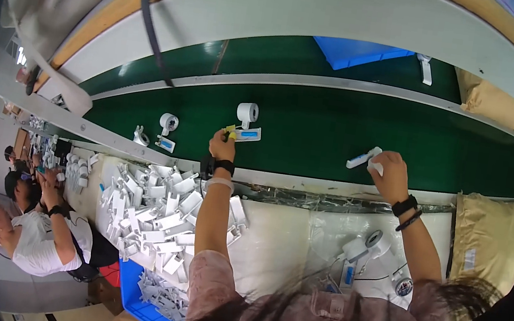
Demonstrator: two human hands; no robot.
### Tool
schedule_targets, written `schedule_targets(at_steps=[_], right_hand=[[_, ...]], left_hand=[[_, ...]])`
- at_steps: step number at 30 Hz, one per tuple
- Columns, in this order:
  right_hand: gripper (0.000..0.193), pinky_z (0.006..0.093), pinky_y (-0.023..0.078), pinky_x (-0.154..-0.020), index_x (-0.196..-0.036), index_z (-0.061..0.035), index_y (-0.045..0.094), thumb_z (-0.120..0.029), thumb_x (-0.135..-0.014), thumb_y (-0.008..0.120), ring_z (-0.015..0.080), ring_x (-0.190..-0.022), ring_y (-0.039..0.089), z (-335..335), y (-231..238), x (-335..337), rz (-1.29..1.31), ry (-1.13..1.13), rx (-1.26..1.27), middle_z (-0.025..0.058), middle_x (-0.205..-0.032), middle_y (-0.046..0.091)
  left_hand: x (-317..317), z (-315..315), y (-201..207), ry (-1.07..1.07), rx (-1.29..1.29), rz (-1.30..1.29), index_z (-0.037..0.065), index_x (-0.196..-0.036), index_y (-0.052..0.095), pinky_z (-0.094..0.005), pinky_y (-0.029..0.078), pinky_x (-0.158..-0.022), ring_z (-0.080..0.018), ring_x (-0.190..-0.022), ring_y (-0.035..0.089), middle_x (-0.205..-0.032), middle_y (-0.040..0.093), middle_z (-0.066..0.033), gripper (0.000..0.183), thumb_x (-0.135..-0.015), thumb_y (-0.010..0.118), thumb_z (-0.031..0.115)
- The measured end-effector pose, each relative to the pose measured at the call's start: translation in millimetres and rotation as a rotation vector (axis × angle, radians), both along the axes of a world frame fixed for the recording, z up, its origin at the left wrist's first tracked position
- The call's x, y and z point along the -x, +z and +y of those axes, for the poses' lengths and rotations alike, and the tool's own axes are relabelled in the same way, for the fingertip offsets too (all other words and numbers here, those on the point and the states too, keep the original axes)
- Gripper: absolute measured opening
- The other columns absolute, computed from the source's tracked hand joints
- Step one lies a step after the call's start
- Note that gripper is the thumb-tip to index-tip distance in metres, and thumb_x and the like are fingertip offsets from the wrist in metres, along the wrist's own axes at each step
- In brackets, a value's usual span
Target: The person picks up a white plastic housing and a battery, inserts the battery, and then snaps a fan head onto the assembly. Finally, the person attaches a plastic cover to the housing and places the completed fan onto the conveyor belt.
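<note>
"Looking down from the head view, what carries the work?"

"A dark green tabletop [314, 126], with a pale rail [306, 184] along its near edge. Nearer the person, a cream padded surface [277, 226] bears a heap of white parts [161, 209]; at far left a co-worker [42, 239] in white sits in the room."

"And the pieces by the hands?"

"Both are on the green. The left blue-marked piece [249, 134] runs nearly left to right, its right end slightly raised in view, just below a round-headed white part [247, 114]. The right white piece [360, 158] slants, its lower-left end pointing away from the right hand [391, 176]."

"How are the fingers?"

"On the left hand [222, 148], yellow-tipped and close together at its piece's left end; I can't tell whether they grip. The right ones are bent and bunched by the slanted piece's upper end; their hold I can't tell either."

"Room to move?"

"A broad green stretch between the hands, bounded by the near rail and a far rail [321, 81]; a tan bag [491, 249] borders the padded surface at right."
</note>
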State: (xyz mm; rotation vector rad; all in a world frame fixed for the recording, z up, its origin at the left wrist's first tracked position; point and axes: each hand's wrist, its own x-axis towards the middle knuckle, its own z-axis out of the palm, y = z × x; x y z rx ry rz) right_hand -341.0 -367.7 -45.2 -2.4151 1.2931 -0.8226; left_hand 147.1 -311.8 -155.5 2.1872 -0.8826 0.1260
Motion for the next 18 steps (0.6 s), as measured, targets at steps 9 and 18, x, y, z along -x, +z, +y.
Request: schedule_targets(at_steps=[9, 18], right_hand=[[0.014, 0.0403, 0.047, -0.079, -0.088, -0.0040, 0.064, -0.006, -0.075, 0.069, 0.0331, -0.090, 0.059, 65, 36, 19, -0.121, 0.239, -0.360, 0.0121, -0.091, 0.065], [0.016, 0.0415, 0.049, -0.076, -0.092, -0.0081, 0.065, -0.016, -0.079, 0.069, 0.0320, -0.085, 0.061, 113, 52, 47, 0.085, 0.381, -0.300, 0.0083, -0.091, 0.064]], left_hand=[[8, -27, 6, -0.118, -0.062, 0.101, 0.005, -0.092, 0.072, -0.0373, 0.052, -0.076, -0.0284, -0.078, 0.067, -0.088, 0.071, -0.0142, 0.022, -0.070, 0.072, 0.010], [47, -2, 53, -0.491, 0.378, 0.242, 0.000, -0.094, 0.069, -0.0292, 0.048, -0.079, -0.0167, -0.086, 0.062, -0.095, 0.067, -0.0078, 0.016, -0.079, 0.065, 0.002]])
